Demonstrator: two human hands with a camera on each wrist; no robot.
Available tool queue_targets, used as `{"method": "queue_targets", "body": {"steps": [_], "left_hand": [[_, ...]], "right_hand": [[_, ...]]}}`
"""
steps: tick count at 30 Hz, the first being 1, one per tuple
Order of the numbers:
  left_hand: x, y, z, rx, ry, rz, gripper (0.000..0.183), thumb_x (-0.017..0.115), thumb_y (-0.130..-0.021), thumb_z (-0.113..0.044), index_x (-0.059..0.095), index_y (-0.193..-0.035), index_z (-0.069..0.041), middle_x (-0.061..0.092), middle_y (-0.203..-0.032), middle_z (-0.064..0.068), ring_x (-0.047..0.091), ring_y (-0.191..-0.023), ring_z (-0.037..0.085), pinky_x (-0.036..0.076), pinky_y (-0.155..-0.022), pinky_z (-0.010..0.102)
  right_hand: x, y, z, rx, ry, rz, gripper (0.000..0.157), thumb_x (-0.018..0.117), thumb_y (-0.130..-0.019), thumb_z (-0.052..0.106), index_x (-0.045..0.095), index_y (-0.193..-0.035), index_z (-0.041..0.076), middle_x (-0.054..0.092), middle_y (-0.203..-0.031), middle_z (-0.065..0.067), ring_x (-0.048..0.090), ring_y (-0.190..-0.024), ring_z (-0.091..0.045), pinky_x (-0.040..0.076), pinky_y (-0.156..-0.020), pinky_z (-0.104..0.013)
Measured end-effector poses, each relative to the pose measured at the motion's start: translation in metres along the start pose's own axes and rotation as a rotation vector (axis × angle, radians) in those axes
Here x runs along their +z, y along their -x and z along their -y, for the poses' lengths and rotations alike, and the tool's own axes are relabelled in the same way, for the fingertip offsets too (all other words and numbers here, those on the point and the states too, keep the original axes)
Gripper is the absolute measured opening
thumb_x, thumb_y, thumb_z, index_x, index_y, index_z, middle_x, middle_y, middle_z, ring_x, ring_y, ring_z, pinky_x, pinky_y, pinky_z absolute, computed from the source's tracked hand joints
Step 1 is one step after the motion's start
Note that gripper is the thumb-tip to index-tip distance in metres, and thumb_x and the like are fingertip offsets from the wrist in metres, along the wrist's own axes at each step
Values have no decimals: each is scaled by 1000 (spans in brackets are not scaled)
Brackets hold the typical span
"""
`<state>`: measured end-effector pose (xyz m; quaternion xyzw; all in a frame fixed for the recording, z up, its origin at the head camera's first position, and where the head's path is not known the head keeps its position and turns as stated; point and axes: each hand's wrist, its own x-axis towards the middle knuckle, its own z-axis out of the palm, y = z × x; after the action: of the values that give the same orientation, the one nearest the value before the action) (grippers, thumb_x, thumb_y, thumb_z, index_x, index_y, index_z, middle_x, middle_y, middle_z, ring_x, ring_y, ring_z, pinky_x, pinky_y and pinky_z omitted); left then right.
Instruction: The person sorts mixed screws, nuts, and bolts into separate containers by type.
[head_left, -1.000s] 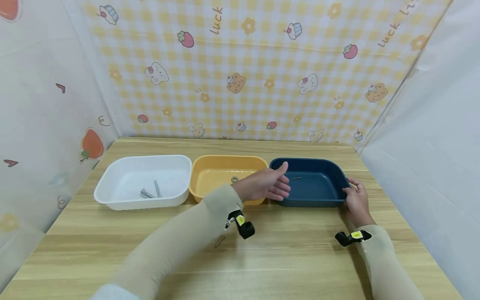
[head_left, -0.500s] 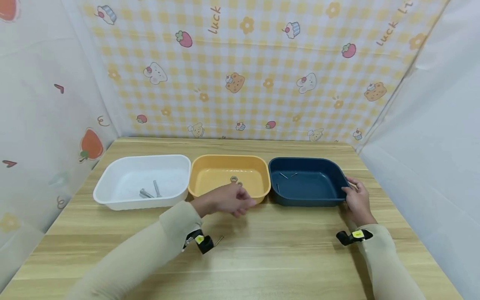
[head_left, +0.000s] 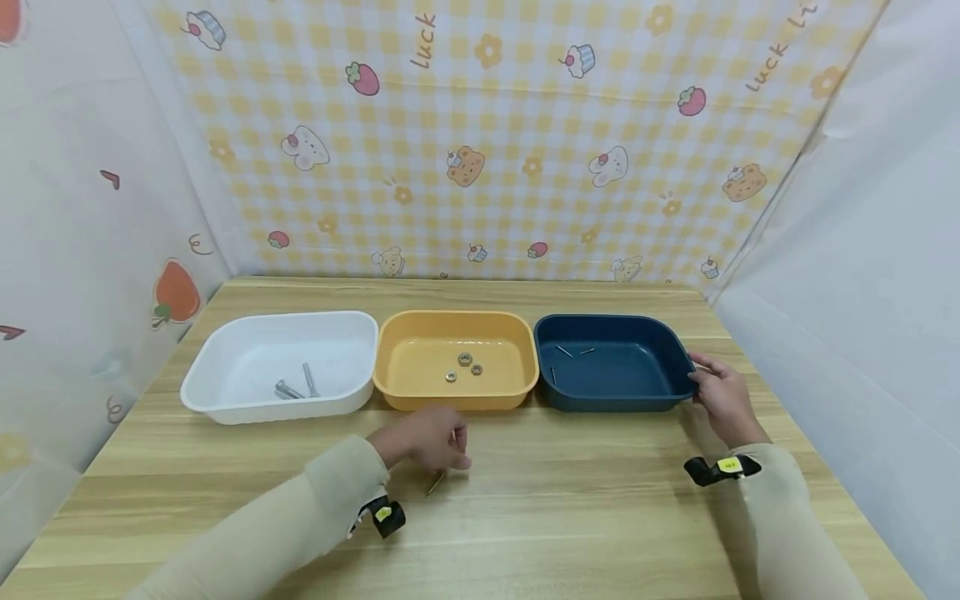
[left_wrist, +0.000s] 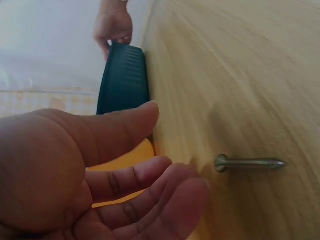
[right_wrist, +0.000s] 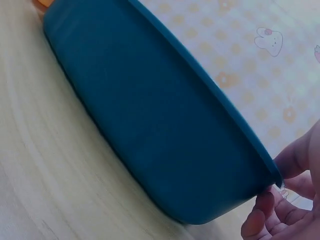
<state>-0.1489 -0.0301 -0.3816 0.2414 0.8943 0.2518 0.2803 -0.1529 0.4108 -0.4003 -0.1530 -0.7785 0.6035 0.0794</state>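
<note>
A small brass-coloured screw (head_left: pixel 435 484) lies on the table. Just above it hovers my left hand (head_left: pixel 427 437), thumb and loosely bent fingers apart with nothing between them. Seen in the left wrist view, the screw (left_wrist: pixel 250 164) lies beyond the fingertips, untouched. My right hand (head_left: pixel 726 404) holds the right end of the dark blue bin (head_left: pixel 615 405); in the right wrist view its thumb and fingers pinch the bin's rim (right_wrist: pixel 267 165). Several thin screws (head_left: pixel 564 351) rest in the left part of that bin.
A yellow bin (head_left: pixel 457 402) with three nuts (head_left: pixel 465 359) stands in the middle, beside the blue one. At the left, a white bin (head_left: pixel 277 410) contains several large bolts (head_left: pixel 310 379). The bins form a row on the wooden table (head_left: pixel 570 517), before a patterned cloth backdrop (head_left: pixel 510 108).
My left hand has drawn back from over the blue bin, past the yellow one, to the screw on the table. More screws show in the blue bin. The right hand keeps its hold.
</note>
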Motion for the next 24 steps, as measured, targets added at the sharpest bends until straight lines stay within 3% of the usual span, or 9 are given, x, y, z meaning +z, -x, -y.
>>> {"method": "queue_targets", "body": {"steps": [5,17,20,24], "left_hand": [[10,-1,4,-19,-101,-16,27,81,-81,-24,57,-73,-14,56,-71,-1,53,-61,13,44,-56,27],[19,1,2,11,-169,-72,28,76,-80,-5,56,-63,-14,53,-60,-3,49,-63,12,42,-57,26],[19,1,2,20,-188,-69,28,67,-80,3,56,-62,-14,52,-59,-3,49,-65,13,44,-61,29],[19,1,2,13,-192,-55,28,60,-79,10,56,-64,-14,52,-60,-2,49,-63,13,46,-80,35]], "right_hand": [[-3,0,-1,-3,35,26,45,46,-100,8,40,-142,-5,59,-95,11,53,-67,-5,49,-59,-22],[-7,1,-1,53,-185,66,38,50,-100,8,47,-138,6,63,-91,8,51,-63,-8,46,-54,-22],[-7,1,-3,56,-207,72,37,49,-100,8,47,-137,8,63,-90,8,52,-63,-8,46,-54,-22],[-5,1,-4,49,-230,74,39,51,-100,9,46,-139,6,63,-91,8,52,-62,-8,47,-54,-22]]}}
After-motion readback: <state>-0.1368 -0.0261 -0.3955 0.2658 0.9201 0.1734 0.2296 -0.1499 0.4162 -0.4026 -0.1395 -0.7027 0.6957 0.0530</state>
